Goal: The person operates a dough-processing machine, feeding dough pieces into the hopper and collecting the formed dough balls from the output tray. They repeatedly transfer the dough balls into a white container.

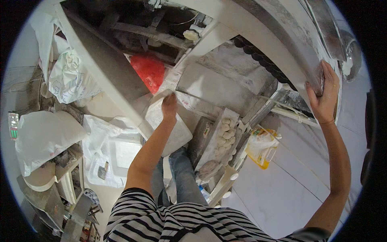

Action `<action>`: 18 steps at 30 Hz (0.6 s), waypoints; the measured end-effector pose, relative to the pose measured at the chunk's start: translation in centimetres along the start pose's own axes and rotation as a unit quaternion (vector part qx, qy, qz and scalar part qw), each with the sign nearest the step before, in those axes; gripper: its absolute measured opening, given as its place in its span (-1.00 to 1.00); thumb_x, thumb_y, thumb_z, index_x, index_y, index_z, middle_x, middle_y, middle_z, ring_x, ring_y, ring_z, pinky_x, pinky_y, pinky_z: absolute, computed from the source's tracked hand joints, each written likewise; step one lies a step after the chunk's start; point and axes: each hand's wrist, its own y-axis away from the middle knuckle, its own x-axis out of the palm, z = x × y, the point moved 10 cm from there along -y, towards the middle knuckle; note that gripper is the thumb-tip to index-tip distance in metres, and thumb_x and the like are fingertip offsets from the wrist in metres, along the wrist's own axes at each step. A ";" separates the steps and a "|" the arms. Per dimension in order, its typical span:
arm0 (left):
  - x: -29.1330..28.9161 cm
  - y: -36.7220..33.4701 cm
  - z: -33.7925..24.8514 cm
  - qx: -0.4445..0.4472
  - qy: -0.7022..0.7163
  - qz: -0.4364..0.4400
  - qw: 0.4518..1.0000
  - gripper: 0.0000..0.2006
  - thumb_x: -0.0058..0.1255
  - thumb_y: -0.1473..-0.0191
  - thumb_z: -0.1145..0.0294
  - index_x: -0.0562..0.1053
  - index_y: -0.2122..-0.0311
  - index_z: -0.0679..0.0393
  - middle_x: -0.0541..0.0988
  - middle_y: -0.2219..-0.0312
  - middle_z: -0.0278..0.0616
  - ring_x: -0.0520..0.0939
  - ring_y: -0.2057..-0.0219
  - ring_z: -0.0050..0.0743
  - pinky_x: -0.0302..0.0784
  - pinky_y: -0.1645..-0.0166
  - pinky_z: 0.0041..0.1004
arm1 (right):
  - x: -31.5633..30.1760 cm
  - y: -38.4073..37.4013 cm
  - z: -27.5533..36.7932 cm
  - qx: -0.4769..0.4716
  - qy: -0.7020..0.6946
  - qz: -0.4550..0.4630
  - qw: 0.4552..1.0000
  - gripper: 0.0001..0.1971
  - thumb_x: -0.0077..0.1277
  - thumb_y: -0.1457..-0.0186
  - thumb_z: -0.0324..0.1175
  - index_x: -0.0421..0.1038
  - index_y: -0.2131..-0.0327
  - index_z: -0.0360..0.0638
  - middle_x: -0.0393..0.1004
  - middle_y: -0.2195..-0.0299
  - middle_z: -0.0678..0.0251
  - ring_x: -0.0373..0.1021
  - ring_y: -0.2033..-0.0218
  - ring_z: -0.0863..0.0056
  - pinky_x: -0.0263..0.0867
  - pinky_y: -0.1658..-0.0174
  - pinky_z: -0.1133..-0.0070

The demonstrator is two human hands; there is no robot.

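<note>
My left hand (169, 107) is closed over the upper edge of a white box-like container (173, 135), held in front of my legs. My right hand (325, 94) grips the edge of a large pale machine cover (290, 44), thumb on one side and fingers on the other. Under the raised cover lies a flour-dusted grey panel (217, 86), with a row of dark rounded parts (262, 56) beyond it. A long floury tray (211, 155) between my hands holds several pale round lumps (225, 135), seemingly dough. Whatever is inside the white container is hard to make out.
A red plastic bag (149, 72) sits within the machine frame. White sacks (48, 135) and plastic sheeting with a scraper-like tool (103, 171) are at left. On the tiled floor at right stands a yellow-and-white bag (262, 147). A metal bowl (351, 56) is at far right.
</note>
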 end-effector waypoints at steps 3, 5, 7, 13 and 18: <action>5.7 -1.5 -11.4 0.068 0.288 0.176 0.939 -0.61 0.00 -0.16 0.02 0.49 0.14 0.17 0.55 0.39 -0.33 0.45 0.46 -0.69 0.38 0.38 -0.59 | 0.2 0.0 -0.1 0.004 0.002 0.006 1.000 -0.31 0.16 0.09 -0.43 0.17 -0.17 -0.21 0.23 -0.13 0.09 0.16 -0.15 0.14 0.06 -0.22 0.34; 8.7 -3.6 -17.9 0.007 0.341 0.275 0.899 -0.70 0.02 -0.17 0.10 0.48 0.24 0.16 0.47 0.52 -0.38 0.36 0.58 -0.70 0.28 0.51 -0.61 | 0.3 0.1 -0.1 -0.001 0.010 0.005 1.000 -0.31 0.16 0.08 -0.45 0.16 -0.17 -0.22 0.22 -0.13 0.09 0.15 -0.16 0.14 0.05 -0.22 0.34; 10.5 -3.8 -22.0 -0.079 0.415 0.357 0.833 -0.74 0.05 -0.16 0.16 0.48 0.27 0.17 0.48 0.52 -0.36 0.42 0.55 -0.64 0.37 0.48 -0.59 | 0.3 0.1 -0.1 -0.004 0.014 0.007 1.000 -0.31 0.16 0.08 -0.44 0.15 -0.18 -0.22 0.21 -0.14 0.08 0.14 -0.17 0.13 0.05 -0.22 0.34; 11.2 -4.1 -24.2 -0.153 0.488 0.305 0.803 -0.84 0.12 -0.09 0.33 0.50 0.36 0.21 0.54 0.44 -0.27 0.50 0.53 -0.50 0.48 0.47 -0.61 | 0.4 0.2 -0.3 0.002 0.000 0.010 1.000 -0.30 0.14 0.07 -0.46 0.13 -0.19 -0.21 0.19 -0.14 0.03 0.12 -0.17 0.09 0.03 -0.23 0.32; 11.0 -4.3 -25.0 -0.029 0.388 0.272 0.880 -0.86 0.19 0.00 0.36 0.51 0.42 0.19 0.58 0.52 -0.21 0.57 0.56 -0.33 0.52 0.43 -0.47 | 0.5 0.3 -0.3 0.001 0.005 0.006 1.000 -0.29 0.13 0.08 -0.47 0.12 -0.19 -0.20 0.18 -0.14 0.03 0.10 -0.18 0.08 0.00 -0.24 0.31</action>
